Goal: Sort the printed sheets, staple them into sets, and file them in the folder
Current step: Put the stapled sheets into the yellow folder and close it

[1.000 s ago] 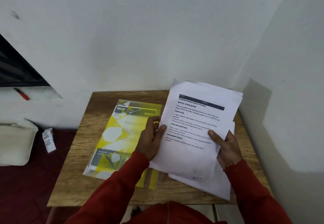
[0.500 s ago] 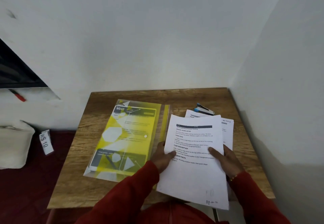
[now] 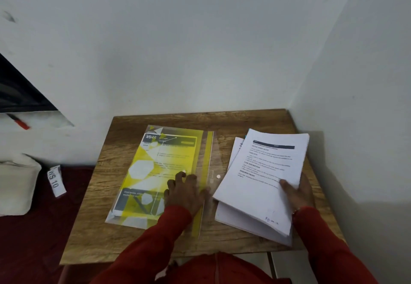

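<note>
Both hands busy: left (image 3: 185, 191) presses folder (image 3: 164, 172), right (image 3: 297, 192) holds sheets (image 3: 262, 179)

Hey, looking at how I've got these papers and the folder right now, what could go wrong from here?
1. Only the right hand grips the paper stack, by one edge, and the sheets fan apart at the near corner; some may slip out or lose their order.

2. The stack overhangs the table's front edge, so loose pages could fall off.

3. The left hand rests flat on the yellow folder; the slick plastic may slide when pushed.
</note>
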The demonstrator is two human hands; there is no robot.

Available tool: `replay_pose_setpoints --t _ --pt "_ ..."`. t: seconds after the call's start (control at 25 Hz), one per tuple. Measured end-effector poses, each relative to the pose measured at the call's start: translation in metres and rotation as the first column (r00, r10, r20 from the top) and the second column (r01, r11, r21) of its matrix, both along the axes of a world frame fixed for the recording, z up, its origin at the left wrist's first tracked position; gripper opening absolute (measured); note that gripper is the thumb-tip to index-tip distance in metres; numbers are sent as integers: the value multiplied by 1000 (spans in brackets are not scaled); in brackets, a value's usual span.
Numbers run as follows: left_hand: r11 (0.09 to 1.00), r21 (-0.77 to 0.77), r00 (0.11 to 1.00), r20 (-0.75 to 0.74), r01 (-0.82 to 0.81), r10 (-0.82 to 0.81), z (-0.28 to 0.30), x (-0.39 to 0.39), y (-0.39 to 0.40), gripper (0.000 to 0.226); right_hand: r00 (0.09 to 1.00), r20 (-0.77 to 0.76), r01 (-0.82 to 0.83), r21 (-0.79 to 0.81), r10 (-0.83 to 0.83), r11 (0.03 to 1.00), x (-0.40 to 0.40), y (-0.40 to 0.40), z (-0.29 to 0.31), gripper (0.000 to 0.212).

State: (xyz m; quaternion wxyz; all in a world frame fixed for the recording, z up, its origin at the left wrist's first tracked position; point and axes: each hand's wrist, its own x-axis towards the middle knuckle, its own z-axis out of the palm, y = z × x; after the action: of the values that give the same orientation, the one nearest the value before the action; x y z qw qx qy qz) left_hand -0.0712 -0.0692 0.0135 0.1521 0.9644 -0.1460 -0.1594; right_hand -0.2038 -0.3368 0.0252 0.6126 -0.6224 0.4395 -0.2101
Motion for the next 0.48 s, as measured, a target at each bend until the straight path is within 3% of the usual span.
replay_pose_setpoints --t 0.08,0.24,0.36,0.48 --pt "989 114 995 -34 94 -90 -9 -9 7 72 1000 -7 19 -6 -19 1000 -2 -4 -9 39" --pt "995 54 994 53 89 -92 -21 -5 17 61 1000 3 9 49 -9 999 -3 0 -18 40" --pt "998 -67 1000 17 -5 6 -16 2 19 55 997 70 -47 68 43 997 3 8 -13 38" --pt "976 -217 1000 27 13 -8 -5 9 23 51 972 85 -226 105 218 968 12 17 -8 36"
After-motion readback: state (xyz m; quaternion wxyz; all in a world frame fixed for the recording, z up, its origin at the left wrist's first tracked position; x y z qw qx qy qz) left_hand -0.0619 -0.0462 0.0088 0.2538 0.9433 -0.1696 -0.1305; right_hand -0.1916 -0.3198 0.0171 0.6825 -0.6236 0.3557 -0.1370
